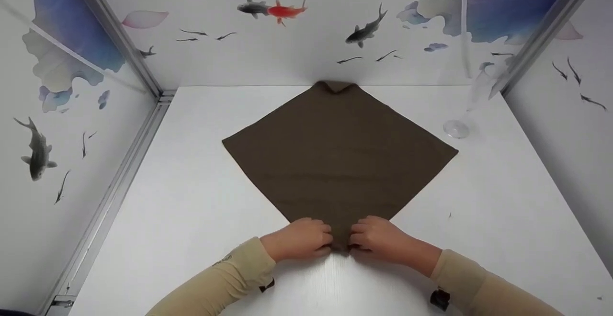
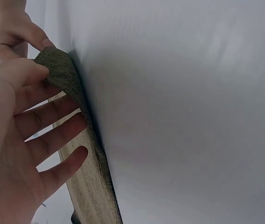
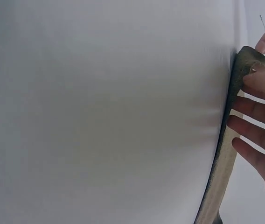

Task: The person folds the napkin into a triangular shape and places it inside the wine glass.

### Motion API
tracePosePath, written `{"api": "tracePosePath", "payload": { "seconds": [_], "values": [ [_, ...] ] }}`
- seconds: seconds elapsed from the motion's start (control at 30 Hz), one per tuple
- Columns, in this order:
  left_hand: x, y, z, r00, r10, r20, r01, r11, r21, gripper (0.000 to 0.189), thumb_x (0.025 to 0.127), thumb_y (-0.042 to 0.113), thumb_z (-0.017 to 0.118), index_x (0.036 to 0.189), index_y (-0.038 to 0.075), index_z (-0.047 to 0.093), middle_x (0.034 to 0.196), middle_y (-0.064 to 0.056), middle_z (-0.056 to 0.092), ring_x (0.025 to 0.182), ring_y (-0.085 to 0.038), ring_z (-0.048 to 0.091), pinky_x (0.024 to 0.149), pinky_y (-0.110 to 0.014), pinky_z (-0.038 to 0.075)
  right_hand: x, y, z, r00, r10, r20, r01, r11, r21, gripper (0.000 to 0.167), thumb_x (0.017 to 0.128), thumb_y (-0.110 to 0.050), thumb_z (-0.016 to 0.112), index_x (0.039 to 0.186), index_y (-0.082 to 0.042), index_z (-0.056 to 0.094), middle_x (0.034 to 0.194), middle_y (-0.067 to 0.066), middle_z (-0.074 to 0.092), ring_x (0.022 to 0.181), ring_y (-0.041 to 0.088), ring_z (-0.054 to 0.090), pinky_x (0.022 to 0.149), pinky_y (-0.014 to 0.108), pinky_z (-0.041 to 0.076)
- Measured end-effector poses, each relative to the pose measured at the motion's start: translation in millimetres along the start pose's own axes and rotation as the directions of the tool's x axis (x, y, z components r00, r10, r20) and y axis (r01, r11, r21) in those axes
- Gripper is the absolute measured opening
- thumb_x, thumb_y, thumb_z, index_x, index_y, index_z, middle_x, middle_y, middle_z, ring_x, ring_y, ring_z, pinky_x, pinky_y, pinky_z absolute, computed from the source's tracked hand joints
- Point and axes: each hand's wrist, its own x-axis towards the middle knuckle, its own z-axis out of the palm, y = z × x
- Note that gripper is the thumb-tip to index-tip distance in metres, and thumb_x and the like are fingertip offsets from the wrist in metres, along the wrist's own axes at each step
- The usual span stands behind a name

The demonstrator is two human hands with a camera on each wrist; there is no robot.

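Observation:
A dark brown cloth napkin (image 1: 340, 148) lies spread as a diamond on the white table, one corner toward the person. My left hand (image 1: 304, 238) pinches the left edge by that near corner, thumb and forefinger on the cloth (image 2: 60, 70), the other fingers spread beneath its raised edge. On the opposite side my right hand (image 1: 378, 239) pinches the right edge between thumb and fingers, as the right wrist view also shows for the cloth (image 3: 248, 58). A narrow gap separates the two hands. The napkin's far corner bends against the back wall.
A clear stemmed glass (image 1: 456, 129) stands at the right rear, close to the napkin's right corner. White panels with painted fish enclose the table (image 1: 191, 172) at the back (image 1: 287, 52) and both sides. A metal rail (image 1: 115, 182) runs along the left edge.

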Motion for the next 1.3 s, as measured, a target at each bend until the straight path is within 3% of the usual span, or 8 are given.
{"api": "tracePosePath", "payload": {
  "seconds": [0.3,0.6,0.77,0.87,1.07,1.3],
  "values": [
    [1.2,-2.6,-8.5,0.999,-0.015,-0.036,0.012,0.998,-0.067,0.019,0.096,0.019,0.059,0.079,0.016,0.067,0.074,0.005,0.059,0.067,-0.010,0.055,0.059,-0.026,0.046,2.8,-10,-6,0.996,0.086,-0.002,-0.086,0.996,0.039,0.020,0.082,-0.034,0.079,0.082,-0.016,0.069,0.072,-0.007,0.060,0.062,0.012,0.053,0.056,0.027,0.043],
    [-0.5,-5.8,-14.9,0.997,-0.046,-0.060,0.036,0.987,-0.157,0.020,0.098,0.019,0.057,0.079,0.016,0.063,0.072,0.004,0.054,0.065,-0.011,0.051,0.061,-0.027,0.044,11.4,-16,-12,0.992,0.081,-0.096,-0.079,0.997,0.024,0.015,0.079,-0.013,0.082,0.080,-0.015,0.067,0.069,-0.006,0.061,0.064,0.012,0.054,0.062,0.028,0.045],
    [-5.5,-8.7,-20.3,0.995,-0.088,-0.046,0.075,0.970,-0.231,0.009,0.096,0.023,0.062,0.093,0.016,0.067,0.085,0.005,0.060,0.077,-0.011,0.056,0.070,-0.027,0.048,13.9,-19,-20,0.986,0.122,-0.113,-0.111,0.989,0.102,0.007,0.085,-0.009,0.076,0.087,-0.011,0.070,0.080,-0.003,0.065,0.072,0.010,0.058,0.066,0.025,0.049],
    [-9.4,-12.1,-21.7,0.993,-0.106,-0.054,0.090,0.966,-0.240,0.014,0.096,0.025,0.063,0.106,0.017,0.069,0.097,0.004,0.063,0.087,-0.011,0.059,0.077,-0.028,0.049,15.6,-20,-24,0.974,0.131,-0.183,-0.104,0.983,0.154,0.006,0.086,-0.006,0.074,0.090,-0.009,0.070,0.084,-0.002,0.066,0.075,0.010,0.059,0.066,0.025,0.050],
    [-16.8,-19.3,-22.6,0.990,-0.122,-0.064,0.099,0.953,-0.285,0.030,0.096,0.021,0.064,0.126,0.016,0.065,0.121,0.003,0.063,0.111,-0.012,0.058,0.093,-0.029,0.046,20.7,-22,-34,0.949,0.094,-0.301,-0.068,0.993,0.098,0.023,0.073,-0.001,0.083,0.090,-0.010,0.070,0.078,-0.002,0.063,0.068,0.012,0.059,0.061,0.026,0.050],
    [-22.4,-25.1,-17.7,0.990,-0.132,-0.054,0.109,0.943,-0.314,0.040,0.097,0.022,0.062,0.137,0.016,0.057,0.136,0.001,0.056,0.125,-0.012,0.051,0.103,-0.030,0.041,24.6,-22,-46,0.934,0.069,-0.352,-0.041,0.996,0.085,0.031,0.069,0.000,0.085,0.094,-0.010,0.070,0.080,-0.002,0.065,0.068,0.011,0.063,0.060,0.026,0.052]
  ]
}}
